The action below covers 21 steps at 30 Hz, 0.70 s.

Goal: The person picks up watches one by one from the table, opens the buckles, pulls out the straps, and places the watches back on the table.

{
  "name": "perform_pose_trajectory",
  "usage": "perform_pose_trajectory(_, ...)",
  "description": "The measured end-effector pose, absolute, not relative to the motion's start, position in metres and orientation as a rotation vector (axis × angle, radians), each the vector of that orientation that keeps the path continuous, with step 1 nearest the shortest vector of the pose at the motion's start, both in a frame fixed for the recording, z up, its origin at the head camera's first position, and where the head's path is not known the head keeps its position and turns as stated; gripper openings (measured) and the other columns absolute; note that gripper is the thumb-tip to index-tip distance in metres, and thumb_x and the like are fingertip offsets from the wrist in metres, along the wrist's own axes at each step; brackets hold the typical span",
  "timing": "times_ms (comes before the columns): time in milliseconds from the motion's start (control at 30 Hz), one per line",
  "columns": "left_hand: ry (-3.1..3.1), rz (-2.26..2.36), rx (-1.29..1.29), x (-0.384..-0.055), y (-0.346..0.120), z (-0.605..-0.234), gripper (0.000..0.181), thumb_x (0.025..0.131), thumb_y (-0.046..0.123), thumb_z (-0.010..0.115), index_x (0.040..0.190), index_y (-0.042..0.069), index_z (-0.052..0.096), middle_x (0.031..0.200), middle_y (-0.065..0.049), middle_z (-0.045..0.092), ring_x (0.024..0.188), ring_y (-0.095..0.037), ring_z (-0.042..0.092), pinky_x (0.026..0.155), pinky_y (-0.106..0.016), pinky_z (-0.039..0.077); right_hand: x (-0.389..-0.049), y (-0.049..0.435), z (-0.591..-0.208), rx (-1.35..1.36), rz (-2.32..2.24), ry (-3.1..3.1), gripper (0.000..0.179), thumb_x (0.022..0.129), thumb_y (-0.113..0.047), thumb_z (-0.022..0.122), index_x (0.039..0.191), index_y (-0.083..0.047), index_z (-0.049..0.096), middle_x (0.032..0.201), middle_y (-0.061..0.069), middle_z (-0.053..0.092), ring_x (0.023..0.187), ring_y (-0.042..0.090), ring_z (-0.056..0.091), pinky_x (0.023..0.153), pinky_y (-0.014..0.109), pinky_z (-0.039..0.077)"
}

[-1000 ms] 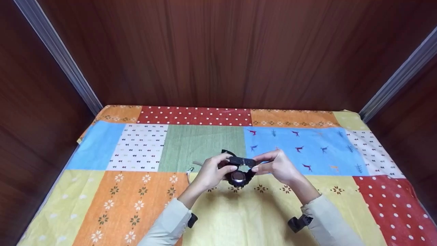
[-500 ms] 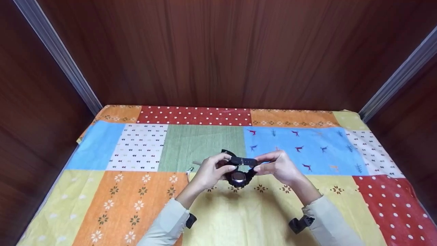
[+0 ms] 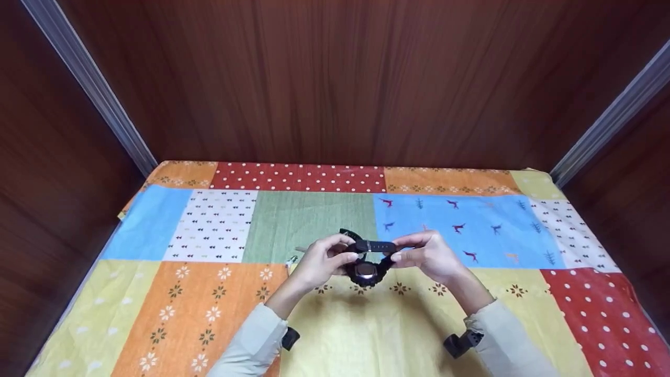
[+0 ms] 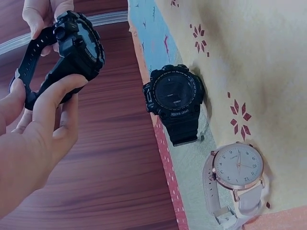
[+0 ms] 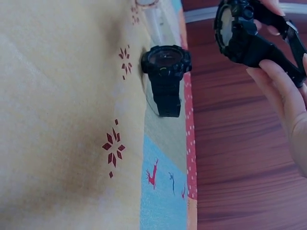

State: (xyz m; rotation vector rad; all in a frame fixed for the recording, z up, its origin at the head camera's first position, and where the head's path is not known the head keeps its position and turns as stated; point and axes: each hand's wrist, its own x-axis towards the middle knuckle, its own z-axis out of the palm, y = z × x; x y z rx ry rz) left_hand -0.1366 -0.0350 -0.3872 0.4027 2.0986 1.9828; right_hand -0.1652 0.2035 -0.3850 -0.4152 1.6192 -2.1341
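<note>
Both hands hold a black digital sport watch (image 3: 365, 271) in the air, its face turned toward the person and its strap (image 3: 381, 246) bent into a loop behind. My left hand (image 3: 320, 263) pinches the strap at the buckle side between thumb and fingers. On the opposite side my right hand (image 3: 433, 257) pinches the strap. The left wrist view shows the holed strap part (image 4: 29, 61) running through the loop near the buckle; whether it is fastened I cannot tell.
On the patchwork cloth (image 3: 220, 314) lies a second black sport watch (image 4: 173, 93), mostly hidden in the head view. Beside it is a rose-gold watch (image 4: 239, 165) with a pale strap, behind the left hand. A brown wood panel (image 3: 335, 78) rises behind the cloth.
The strap has shifted slightly to the right and more of its length shows between the hands. The right hand has moved a little to the right; both grips stay.
</note>
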Motion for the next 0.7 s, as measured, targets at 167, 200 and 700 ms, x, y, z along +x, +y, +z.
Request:
perform_pose_trajectory(167,2.186,1.93,0.454,-0.138,-0.035,-0.385,0.019,0.086,0.009,0.061,0.102,-0.002,0.059,0.092,-0.014,0.061,0.083,-0.028,0.063,0.067,-0.034,0.054,-0.166,0.204,-0.383,-0.425,-2.121,1.655,0.025,0.075,0.018,0.058,0.091,0.001,0.069,0.087,0.016,0.067,0.079,0.028,0.066,0.076,0.044,0.049)
perform_pose_trajectory(200,2.204,1.919,0.464,-0.138,-0.034,-0.384,0.019,0.086,0.01,0.062,0.101,-0.002,0.059,0.092,-0.014,0.062,0.082,-0.027,0.063,0.067,-0.035,0.054,-0.166,0.205,-0.382,-0.428,-2.116,1.67,0.024,0.075,0.018,0.059,0.093,0.004,0.068,0.087,0.016,0.067,0.079,0.028,0.066,0.076,0.044,0.049)
perform_pose_trajectory(700,2.73,1.561,0.571,-0.136,-0.028,-0.372,0.025,0.085,0.017,0.063,0.106,0.002,0.062,0.09,-0.012,0.066,0.08,-0.022,0.064,0.076,-0.042,0.049,-0.166,0.2,-0.372,-0.367,-1.832,2.027,0.032,0.076,0.007,0.066,0.104,0.018,0.058,0.097,0.029,0.061,0.081,0.023,0.065,0.076,0.038,0.051)
